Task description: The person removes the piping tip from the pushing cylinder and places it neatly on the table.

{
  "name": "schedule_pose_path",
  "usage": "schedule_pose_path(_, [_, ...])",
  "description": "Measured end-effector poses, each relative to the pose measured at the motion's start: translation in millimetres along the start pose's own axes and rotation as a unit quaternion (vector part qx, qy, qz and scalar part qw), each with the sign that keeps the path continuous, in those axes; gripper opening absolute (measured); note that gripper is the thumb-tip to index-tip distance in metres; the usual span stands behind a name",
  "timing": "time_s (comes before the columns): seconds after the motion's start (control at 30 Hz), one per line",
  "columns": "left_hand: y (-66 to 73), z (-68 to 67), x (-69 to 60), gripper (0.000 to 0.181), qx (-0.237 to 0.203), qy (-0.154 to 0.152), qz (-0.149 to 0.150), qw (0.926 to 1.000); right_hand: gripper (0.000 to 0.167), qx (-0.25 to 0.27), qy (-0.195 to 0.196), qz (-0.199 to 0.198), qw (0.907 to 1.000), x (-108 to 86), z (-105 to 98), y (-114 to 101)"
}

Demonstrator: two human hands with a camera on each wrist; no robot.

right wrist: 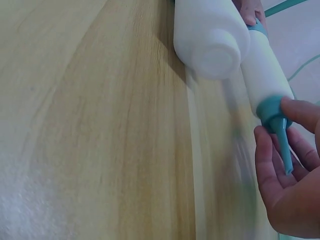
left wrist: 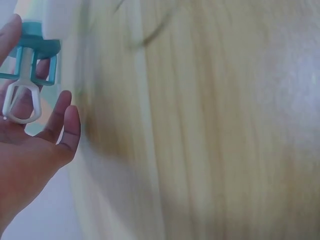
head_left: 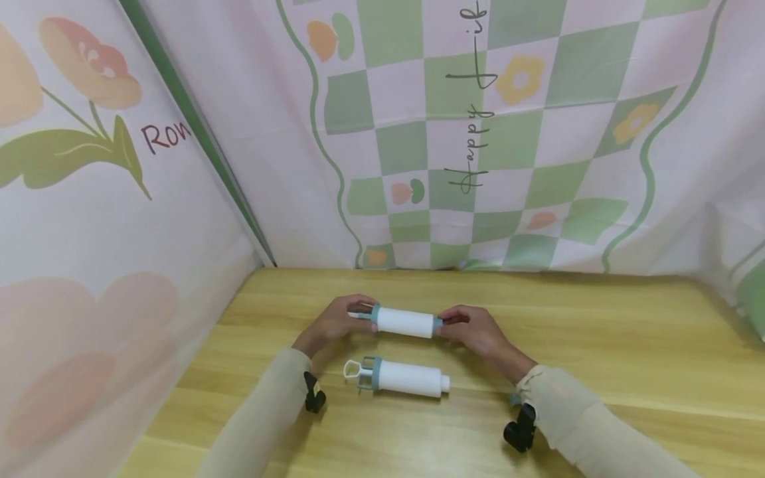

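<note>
Teal nozzle cap (right wrist: 271, 107) pinched btwn thumb + fingers of your R hand (head_left: 477, 332); your L hand (head_left: 336, 320) clamped on teal collar (left wrist: 45, 48), opp. end, w/ 2 L fingers (left wrist: 71, 129) free of it. White tube (head_left: 406, 322) spans btwn your hands, approx. horiz. Nearer you: 2nd tube (head_left: 411, 378), white tip (head_left: 445, 384) pointing R, lying on wood table (head_left: 627, 338). Checkered curtain (head_left: 454, 133) behind table.

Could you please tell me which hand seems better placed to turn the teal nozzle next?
Probably the right hand: it pinches the teal nozzle itself, while the left hand holds the opposite end of the white tube.
</note>
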State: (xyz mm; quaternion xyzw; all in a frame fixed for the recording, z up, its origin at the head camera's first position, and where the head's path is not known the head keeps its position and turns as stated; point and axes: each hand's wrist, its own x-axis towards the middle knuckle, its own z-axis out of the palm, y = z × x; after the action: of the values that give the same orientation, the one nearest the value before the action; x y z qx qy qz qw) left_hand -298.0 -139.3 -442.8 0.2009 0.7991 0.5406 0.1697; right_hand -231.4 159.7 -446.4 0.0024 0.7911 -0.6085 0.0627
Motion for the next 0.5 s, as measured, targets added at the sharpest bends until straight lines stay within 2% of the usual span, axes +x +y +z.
schedule_pose_path(0.2, [3.3, -4.5, -6.2, 0.049, 0.004, 0.005, -0.008, 0.9999, 0.038, 0.022, -0.010, -0.008, 0.9997, -2.5, 1.1, -4.5])
schedule_pose_path(0.5, [9.7, -5.6, -16.0, 0.049, 0.002, 0.013, 0.017, 0.9998, 0.036, 0.047, -0.023, -0.036, 0.9980, -6.9, -0.3, -13.1])
